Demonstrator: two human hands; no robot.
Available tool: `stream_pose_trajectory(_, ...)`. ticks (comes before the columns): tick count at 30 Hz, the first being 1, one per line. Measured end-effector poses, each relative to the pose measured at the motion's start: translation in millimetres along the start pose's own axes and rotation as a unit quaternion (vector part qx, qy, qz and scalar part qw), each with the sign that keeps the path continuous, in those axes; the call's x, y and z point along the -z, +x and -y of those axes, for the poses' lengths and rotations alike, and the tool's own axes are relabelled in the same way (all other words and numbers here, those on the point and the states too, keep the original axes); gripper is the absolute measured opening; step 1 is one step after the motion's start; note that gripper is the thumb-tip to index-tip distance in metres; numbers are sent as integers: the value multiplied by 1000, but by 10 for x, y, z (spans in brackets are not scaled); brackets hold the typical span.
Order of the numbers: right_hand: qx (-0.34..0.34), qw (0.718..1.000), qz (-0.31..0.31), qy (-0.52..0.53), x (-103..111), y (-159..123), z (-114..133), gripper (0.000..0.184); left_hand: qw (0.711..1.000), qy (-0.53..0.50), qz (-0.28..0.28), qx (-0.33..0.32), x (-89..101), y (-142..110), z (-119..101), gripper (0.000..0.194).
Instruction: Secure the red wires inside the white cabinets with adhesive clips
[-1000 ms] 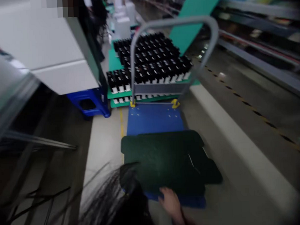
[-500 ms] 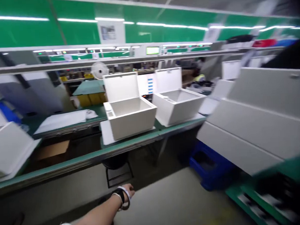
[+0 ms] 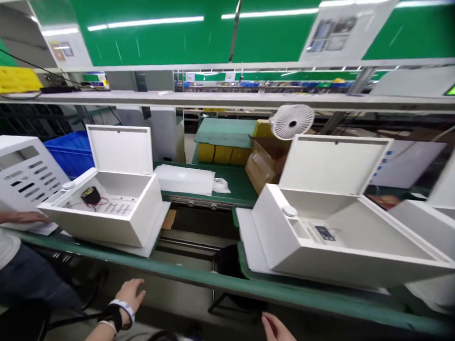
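My left hand, with bands around its wrist, hangs open over the floor before the bench's front rail. It is empty, with the thumb apart from the fingers. Only part of my right hand shows at the bottom edge; its fingers look slightly apart, holding nothing. Beyond my left hand stands a white box with its lid raised and a dark wired block inside. To the right, another white box with a raised lid has a small circuit board inside. Neither hand touches a box.
A green rail runs along the bench front. At the left, a co-worker's hand is beside a slotted white housing. A white fan, a cardboard box and a blue bin stand behind. A dark stool is below.
The view has swung left and come nearer the bench. The co-worker and the box with the wired block have come into view. My right hand now shows at the bottom.
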State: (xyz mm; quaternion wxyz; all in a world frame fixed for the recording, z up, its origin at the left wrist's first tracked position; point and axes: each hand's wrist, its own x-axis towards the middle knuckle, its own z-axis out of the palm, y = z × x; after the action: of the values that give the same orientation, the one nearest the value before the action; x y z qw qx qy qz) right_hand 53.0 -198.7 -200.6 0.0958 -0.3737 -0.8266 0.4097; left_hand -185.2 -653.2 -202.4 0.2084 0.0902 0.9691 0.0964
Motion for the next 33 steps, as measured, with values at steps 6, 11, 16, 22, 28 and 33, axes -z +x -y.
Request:
stream_pose_trajectory(6, 192, 975, 103, -48, -847, 171, 1107, 39, 990, 65, -93, 81, 261, 502, 475, 54)
stream_pose_trajectory(11, 300, 913, 255, -105, -1357, 264, 1929, 31, 986, 80, -102, 104, 19, 797, 111, 70)
stream_pose_trajectory(16, 384, 822, 390, -159, -1979, 365, 2371, 47, 995, 70, -76, 14, -71, 792, -37, 61)
stream_pose_trajectory(22, 363, 816, 398, -210, -2242, 403, 2213, 55, 995, 33, -50, -84, -108, 713, -177, 58)
stream_pose_trajectory(28, 304, 866, 344, -200, -1900, 447, 1899, 50, 988, -4, -21, -153, -200, 741, -502, 50)
stream_pose_trajectory(33, 264, 889, 318, -197, -1688, 481, 1791, 46, 979, -26, 12, -201, -196, 783, -688, 47)
